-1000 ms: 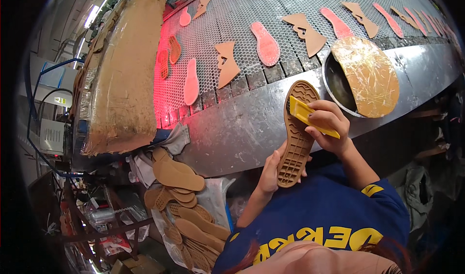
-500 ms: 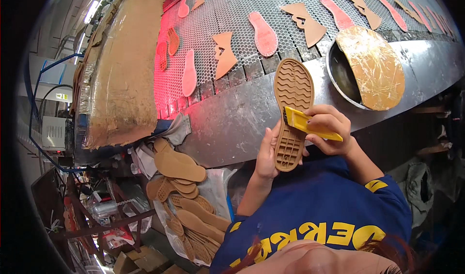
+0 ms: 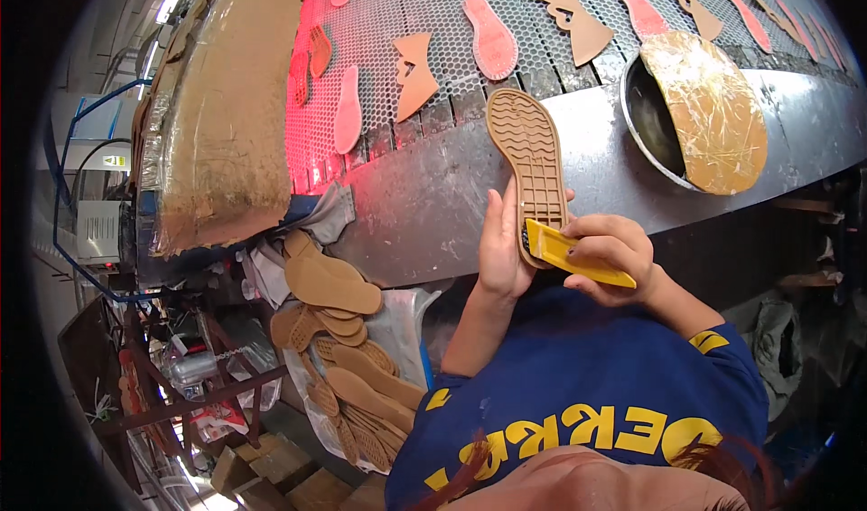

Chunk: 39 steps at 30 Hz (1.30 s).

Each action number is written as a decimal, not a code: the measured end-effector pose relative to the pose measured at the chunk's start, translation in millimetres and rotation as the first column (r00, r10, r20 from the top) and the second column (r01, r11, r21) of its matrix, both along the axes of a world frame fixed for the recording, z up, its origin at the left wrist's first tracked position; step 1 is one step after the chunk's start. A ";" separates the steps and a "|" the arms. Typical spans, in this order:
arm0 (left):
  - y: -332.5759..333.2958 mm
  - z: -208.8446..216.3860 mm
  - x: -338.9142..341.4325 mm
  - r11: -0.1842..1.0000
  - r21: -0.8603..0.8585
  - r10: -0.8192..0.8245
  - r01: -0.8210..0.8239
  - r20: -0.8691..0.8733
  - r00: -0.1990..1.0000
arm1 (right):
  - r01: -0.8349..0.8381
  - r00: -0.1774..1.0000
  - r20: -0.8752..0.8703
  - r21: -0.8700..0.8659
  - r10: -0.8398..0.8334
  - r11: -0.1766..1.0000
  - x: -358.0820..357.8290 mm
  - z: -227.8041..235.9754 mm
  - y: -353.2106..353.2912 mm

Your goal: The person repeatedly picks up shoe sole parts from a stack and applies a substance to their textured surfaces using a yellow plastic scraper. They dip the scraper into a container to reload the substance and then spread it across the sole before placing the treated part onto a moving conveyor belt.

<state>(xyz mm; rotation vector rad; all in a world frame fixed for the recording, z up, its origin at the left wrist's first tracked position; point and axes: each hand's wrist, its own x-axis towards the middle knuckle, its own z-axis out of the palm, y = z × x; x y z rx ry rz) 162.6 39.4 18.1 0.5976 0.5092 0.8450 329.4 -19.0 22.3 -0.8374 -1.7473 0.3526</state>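
A tan shoe sole, with wavy ridges at the toe and a grid toward the heel, is held upright in front of me. My left hand grips it around the lower left edge, its thumb up along the side. My right hand is closed on a flat yellow brush with short dark bristles. The bristles meet the heel end of the sole at its lower left edge. My left fingers behind the sole are mostly hidden.
Pink insoles and tan cut pieces lie on a mesh conveyor. A round metal pan, partly covered by a tan board, stands on the metal ledge. More tan soles are piled at lower left beside a cardboard sheet.
The brush has gone from the middle of the sole down to its heel end. The sole has risen slightly and shifted left, and the whole view has shifted a little.
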 end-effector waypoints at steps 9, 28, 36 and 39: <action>4.2 -10.4 8.5 0.996 -0.083 0.035 -0.036 -0.014 0.999 | -0.162 0.986 -0.054 -0.157 0.155 0.974 14.6 -5.5 4.9; 9.9 -3.4 8.5 0.945 -0.288 -0.161 0.156 0.006 0.987 | -0.709 0.692 -0.543 -0.389 0.475 0.588 42.4 -9.5 47.8; 8.9 -1.5 10.9 0.947 -0.171 -0.290 0.271 -0.097 0.952 | -0.796 0.602 -0.515 -0.451 0.610 0.404 53.9 -5.1 67.3; 5.3 -5.4 14.6 0.969 -0.135 -0.225 0.208 -0.130 0.966 | -0.755 0.653 -0.392 -0.412 0.649 0.511 62.3 -3.2 71.7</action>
